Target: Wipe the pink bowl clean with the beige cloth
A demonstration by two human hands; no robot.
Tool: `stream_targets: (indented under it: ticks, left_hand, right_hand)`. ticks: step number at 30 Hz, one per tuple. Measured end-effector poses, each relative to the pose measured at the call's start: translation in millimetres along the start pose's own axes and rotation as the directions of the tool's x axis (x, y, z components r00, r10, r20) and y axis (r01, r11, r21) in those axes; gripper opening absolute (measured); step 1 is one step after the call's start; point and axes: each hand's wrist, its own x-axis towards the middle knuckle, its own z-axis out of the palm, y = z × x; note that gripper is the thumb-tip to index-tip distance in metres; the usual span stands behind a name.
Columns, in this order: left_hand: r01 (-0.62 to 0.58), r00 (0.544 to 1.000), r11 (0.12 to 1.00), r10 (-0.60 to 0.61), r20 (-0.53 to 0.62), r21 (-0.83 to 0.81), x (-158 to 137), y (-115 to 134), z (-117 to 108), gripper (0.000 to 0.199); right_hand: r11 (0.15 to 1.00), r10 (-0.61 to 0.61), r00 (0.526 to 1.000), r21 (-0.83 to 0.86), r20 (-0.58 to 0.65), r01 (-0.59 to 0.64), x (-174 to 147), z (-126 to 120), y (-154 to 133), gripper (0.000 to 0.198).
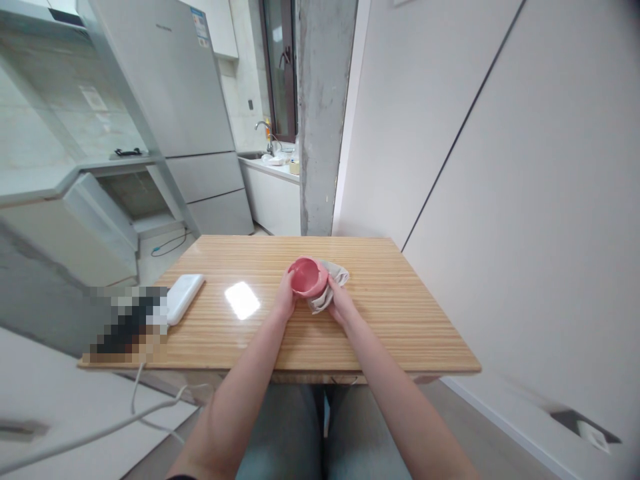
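Observation:
A pink bowl with a wavy rim is held above the wooden table, tilted so that its hollow faces me. My left hand grips the bowl at its left side, fingers closed on the wall. On the other side, my right hand holds a pale grey-beige cloth pressed to the bowl's right outer side. Part of the cloth lies behind the bowl and out of sight. The fingertips of both hands are partly hidden.
A white box-like device lies at the table's left, beside a blurred-out patch. A white cable hangs off the left front edge. Beyond the table stand a fridge and a concrete pillar; a white wall rises at the right.

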Motion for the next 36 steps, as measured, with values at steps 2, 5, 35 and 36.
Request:
stream_targets:
  ticks: [2,5,35,36]
  left_hand:
    - [-0.033,0.997,0.996,0.026,-0.079,-0.085,2,2,-1,0.032]
    - [-0.055,0.995,0.981,0.039,-0.087,-0.185,3,8,-1,0.031]
    - [0.171,0.824,0.971,-0.234,0.515,0.167,-15,0,3,0.054]
    - [0.163,0.832,0.973,-0.226,0.507,0.166,-15,1,3,0.051]
  right_hand:
    - [0.996,0.080,0.995,-0.049,0.052,-0.077,-5,4,1,0.029]
    - [0.980,0.166,0.982,-0.125,0.085,-0.155,-10,6,1,0.025]
    - [0.503,-0.439,0.883,-0.860,-0.166,0.088,13,-101,-104,0.038]
    - [0.444,-0.492,0.846,-0.895,-0.207,0.039,17,-113,-114,0.037]
